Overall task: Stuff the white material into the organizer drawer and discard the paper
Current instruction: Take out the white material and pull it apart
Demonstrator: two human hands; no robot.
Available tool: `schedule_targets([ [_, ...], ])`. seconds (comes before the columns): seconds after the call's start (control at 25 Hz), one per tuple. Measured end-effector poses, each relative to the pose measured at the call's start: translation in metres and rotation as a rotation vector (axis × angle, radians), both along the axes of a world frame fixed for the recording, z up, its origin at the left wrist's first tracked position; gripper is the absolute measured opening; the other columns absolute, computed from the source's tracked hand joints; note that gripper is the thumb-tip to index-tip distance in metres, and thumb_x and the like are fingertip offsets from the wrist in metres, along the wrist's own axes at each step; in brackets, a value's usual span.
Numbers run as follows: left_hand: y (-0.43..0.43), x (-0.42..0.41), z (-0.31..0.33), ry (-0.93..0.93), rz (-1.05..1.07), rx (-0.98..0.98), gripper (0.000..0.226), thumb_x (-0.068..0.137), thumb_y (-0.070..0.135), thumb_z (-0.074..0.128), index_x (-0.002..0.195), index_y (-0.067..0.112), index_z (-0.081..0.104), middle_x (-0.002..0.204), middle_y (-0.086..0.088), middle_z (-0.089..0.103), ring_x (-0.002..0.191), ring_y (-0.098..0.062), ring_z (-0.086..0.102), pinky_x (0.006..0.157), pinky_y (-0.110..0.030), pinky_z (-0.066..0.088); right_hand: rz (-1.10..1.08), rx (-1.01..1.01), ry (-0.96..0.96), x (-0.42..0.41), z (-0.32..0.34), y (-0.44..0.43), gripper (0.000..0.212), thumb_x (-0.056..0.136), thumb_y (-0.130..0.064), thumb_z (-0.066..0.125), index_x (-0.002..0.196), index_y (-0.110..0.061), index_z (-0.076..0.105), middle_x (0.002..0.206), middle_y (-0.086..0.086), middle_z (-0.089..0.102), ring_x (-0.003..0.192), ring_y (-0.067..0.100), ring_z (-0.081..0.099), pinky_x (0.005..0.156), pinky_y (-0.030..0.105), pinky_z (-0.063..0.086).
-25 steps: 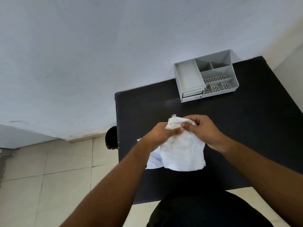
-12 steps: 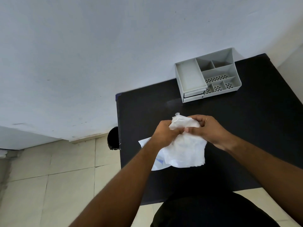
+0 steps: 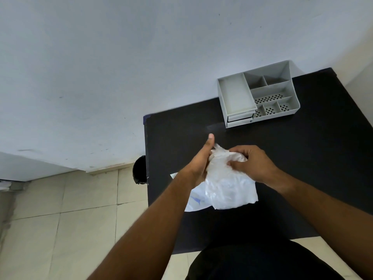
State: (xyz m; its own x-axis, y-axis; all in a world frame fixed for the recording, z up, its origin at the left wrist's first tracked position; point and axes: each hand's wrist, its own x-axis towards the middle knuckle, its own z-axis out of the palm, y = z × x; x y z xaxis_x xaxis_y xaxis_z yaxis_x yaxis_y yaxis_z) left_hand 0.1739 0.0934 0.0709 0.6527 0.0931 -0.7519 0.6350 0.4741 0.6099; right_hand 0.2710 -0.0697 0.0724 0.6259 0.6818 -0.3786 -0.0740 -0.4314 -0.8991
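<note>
We grip one white material (image 3: 228,182) with our left hand (image 3: 198,164) and right hand (image 3: 252,163); one organizer (image 3: 258,96) with two drawers; no readable writing.

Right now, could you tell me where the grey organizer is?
The grey organizer sits at the black table's far edge against the wall, beyond both hands.

Crumpled white material (image 3: 228,182) over paper (image 3: 194,201); grey organizer (image 3: 258,96) drawers closed.
</note>
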Motion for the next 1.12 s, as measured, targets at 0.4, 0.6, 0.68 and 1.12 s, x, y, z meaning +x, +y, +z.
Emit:
schedule_targets([
  [0.4, -0.011, -0.005, 0.0, -0.08, -0.072, 0.311, 0.038, 0.084, 0.043, 0.08, 0.104, 0.011, 0.076, 0.102, -0.013, 0.079, 0.095, -0.028, 0.076, 0.086, -0.038, 0.061, -0.046, 0.001, 0.128, 0.008, 0.002, -0.002, 0.027, 0.084, 0.001, 0.074, 0.104, -0.017, 0.076, 0.096, 0.004, 0.078, 0.09, 0.018, 0.075, 0.073, 0.027, 0.062],
  [0.6, -0.019, -0.005, 0.002, -0.1, -0.043, 0.383, 0.038, 0.085, 0.04, 0.081, 0.109, 0.012, 0.075, 0.1, -0.01, 0.08, 0.092, -0.029, 0.077, 0.086, -0.045, 0.063, -0.024, -0.001, 0.244, 0.014, 0.01, -0.004, 0.025, 0.086, -0.001, 0.073, 0.105, -0.017, 0.074, 0.094, 0.004, 0.078, 0.081, 0.015, 0.076, 0.064, 0.023, 0.059],
  [0.68, -0.017, -0.005, 0.002, -0.104, -0.008, 0.419, 0.025, 0.086, 0.031, 0.081, 0.103, 0.013, 0.075, 0.098, -0.01, 0.08, 0.087, -0.026, 0.077, 0.081, -0.039, 0.064, -0.009, 0.004, 0.297, 0.014, 0.012, -0.004, 0.026, 0.087, -0.003, 0.071, 0.108, -0.018, 0.073, 0.095, 0.003, 0.078, 0.082, 0.014, 0.076, 0.067, 0.025, 0.06],
  [1.12, -0.029, 0.009, 0.007, -0.138, 0.044, 0.658, 0.029, 0.085, 0.032, 0.083, 0.109, 0.022, 0.071, 0.095, 0.008, 0.073, 0.086, -0.015, 0.072, 0.064, -0.014, 0.056, -0.08, 0.105, 0.157, 0.015, 0.011, -0.01, 0.045, 0.084, -0.018, 0.08, 0.125, -0.032, 0.065, 0.11, -0.006, 0.074, 0.092, 0.008, 0.073, 0.076, 0.024, 0.06],
])
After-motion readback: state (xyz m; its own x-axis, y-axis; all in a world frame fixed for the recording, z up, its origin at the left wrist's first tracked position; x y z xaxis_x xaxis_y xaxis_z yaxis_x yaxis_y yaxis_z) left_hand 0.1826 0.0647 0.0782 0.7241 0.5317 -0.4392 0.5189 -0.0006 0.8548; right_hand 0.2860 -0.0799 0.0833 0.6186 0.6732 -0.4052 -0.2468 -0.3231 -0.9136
